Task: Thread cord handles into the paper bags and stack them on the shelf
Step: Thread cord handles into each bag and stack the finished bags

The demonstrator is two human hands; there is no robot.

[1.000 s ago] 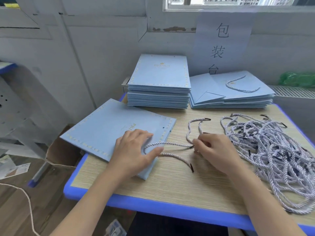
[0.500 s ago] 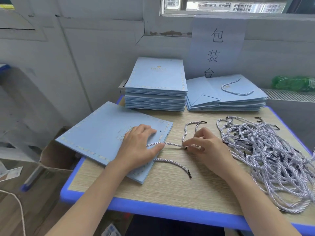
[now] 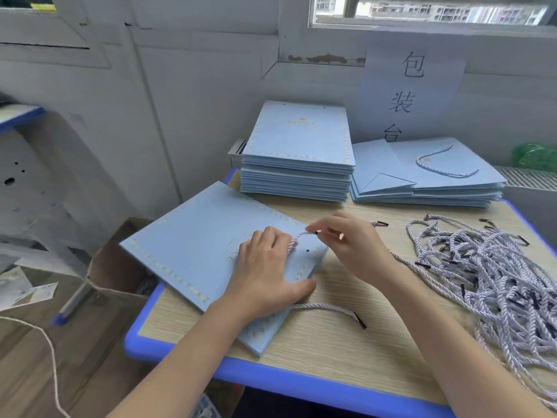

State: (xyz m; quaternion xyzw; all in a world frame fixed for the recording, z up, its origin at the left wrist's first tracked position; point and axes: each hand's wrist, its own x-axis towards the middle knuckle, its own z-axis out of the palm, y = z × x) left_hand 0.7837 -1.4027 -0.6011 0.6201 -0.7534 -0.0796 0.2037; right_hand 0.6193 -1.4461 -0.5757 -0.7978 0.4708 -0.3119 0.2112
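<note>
Left hand flat on paper bag at tabletop edge, fingers spread; right hand fingers pinching cord above punched hole. Loose cord pile right; bag stacks behind.

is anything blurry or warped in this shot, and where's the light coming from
Head view: daylight comes from the window at top right, soft and even, with no hard shadows on the table; the right hand is slightly motion-blurred, and so is the cord pile; wide-angle distortion bends the wall lines and the table's edge.
</note>
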